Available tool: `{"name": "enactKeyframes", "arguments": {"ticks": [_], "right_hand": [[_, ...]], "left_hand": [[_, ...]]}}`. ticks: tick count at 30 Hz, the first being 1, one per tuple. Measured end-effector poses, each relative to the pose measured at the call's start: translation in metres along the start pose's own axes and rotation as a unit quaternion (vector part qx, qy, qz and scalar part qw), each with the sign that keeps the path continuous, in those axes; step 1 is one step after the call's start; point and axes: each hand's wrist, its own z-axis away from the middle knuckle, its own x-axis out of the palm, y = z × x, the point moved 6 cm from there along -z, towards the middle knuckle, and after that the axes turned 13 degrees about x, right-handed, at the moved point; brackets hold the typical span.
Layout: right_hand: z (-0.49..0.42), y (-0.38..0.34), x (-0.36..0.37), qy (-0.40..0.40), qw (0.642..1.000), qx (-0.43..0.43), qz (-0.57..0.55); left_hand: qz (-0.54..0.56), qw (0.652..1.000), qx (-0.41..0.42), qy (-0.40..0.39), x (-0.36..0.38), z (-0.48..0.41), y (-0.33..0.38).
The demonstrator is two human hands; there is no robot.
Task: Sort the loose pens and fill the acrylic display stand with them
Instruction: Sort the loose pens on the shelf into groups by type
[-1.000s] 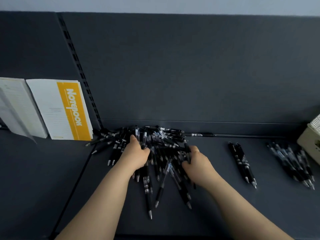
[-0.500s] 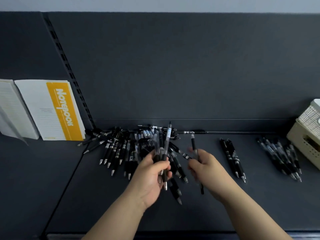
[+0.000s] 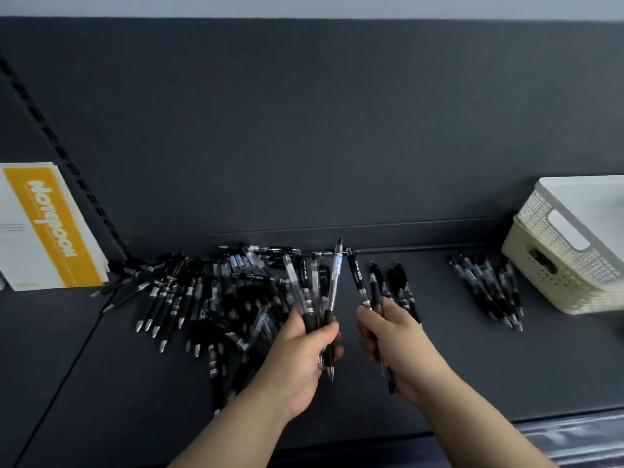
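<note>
A big heap of loose black and clear pens (image 3: 216,298) lies on the dark shelf, left of centre. My left hand (image 3: 304,349) grips a bunch of several clear-barrelled pens (image 3: 320,285), tips down, raised above the heap's right edge. My right hand (image 3: 391,336) holds two black pens (image 3: 363,282) upright just to the right. A small sorted group of black pens (image 3: 403,292) lies behind my right hand. Another sorted group (image 3: 489,292) lies further right. No acrylic stand is in view.
A yellow and white notebook (image 3: 50,228) leans on the back panel at the far left. Two stacked cream perforated baskets (image 3: 574,261) stand at the right edge. A slotted upright rail (image 3: 67,160) runs down the back panel on the left.
Both hands have lifted out of the heap, each with pens in its grip. The view has shifted right, so the baskets show more and the notebook less.
</note>
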Motion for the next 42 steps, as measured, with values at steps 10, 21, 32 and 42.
{"name": "enactKeyframes", "arguments": {"ticks": [10,21,32,42], "right_hand": [[0.008,-0.012,-0.032,-0.007,0.995,-0.051,-0.089],[-0.021,-0.002,-0.075,0.014,0.999,-0.046,0.026],[-0.056,-0.006,-0.126,0.174,0.890,-0.066,0.416],[-0.053,-0.016,-0.134,0.093,0.969,-0.040,0.225]], "left_hand": [[0.016,0.998,-0.031,-0.058,0.052,0.001,-0.026],[0.032,0.998,-0.049,-0.004,0.085,-0.014,-0.045],[0.004,0.994,-0.036,0.106,0.073,-0.027,-0.051],[-0.023,0.993,-0.035,0.113,0.072,-0.033,-0.050]]}}
